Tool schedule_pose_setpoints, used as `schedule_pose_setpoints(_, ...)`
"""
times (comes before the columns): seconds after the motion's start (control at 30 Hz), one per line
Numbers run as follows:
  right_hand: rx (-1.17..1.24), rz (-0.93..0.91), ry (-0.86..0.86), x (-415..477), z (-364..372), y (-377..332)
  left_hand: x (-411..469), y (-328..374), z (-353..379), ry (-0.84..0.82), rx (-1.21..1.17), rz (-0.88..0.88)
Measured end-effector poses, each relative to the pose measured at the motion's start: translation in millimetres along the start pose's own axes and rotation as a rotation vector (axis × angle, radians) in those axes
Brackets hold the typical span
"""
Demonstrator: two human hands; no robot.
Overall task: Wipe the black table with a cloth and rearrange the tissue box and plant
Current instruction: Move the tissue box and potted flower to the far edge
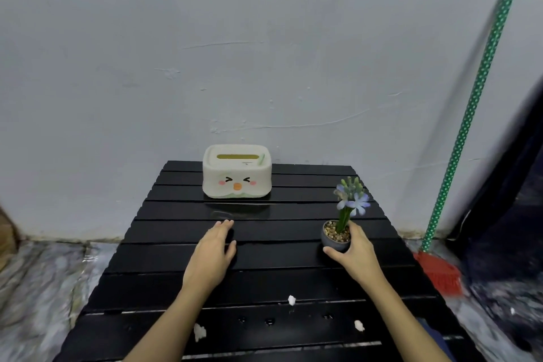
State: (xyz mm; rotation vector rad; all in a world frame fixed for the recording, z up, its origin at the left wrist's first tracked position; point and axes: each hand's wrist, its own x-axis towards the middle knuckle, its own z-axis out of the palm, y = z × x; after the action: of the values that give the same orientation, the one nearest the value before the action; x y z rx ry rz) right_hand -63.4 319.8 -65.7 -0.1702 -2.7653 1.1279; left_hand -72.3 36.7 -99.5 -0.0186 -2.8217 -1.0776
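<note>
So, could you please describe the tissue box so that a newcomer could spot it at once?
Find the black slatted table against the pale wall. At its far edge, centred, sits the cream rounded plastic tissue box. Unlike the small potted plant with blue flowers, it has a cartoon face with pink cheeks.

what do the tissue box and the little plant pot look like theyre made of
Tissue box: probably matte cream plastic, with smooth rounded moulded corners and a printed face.
Plant pot: looks like grey ceramic or plastic with a dull finish; hard to tell which. It is topped with small pebbles.
</note>
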Motion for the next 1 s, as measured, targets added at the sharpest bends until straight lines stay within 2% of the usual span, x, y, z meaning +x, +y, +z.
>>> schedule_pose_setpoints(0.2,0.027,-0.019,0.015,17,4,-9,0,0,0,0.004,0.0,0.005)
schedule_pose_setpoints(0.43,0.092,-0.079,0.017,92,31,-45,4,-5,5,0.026,0.033,0.054)
schedule_pose_setpoints(0.63,0.098,-0.025,-0.014,137,68,-55,5,-8,8,0.06,0.058,0.073)
schedule_pose_setpoints(0.83,0.149,0.014,-0.062,140,75,-50,6,-9,10,0.06,0.071,0.07)
schedule_pose_setpoints(1.0,0.131,-0.005,-0.123,104,52,-47,4,-6,5,0.018,0.027,0.034)
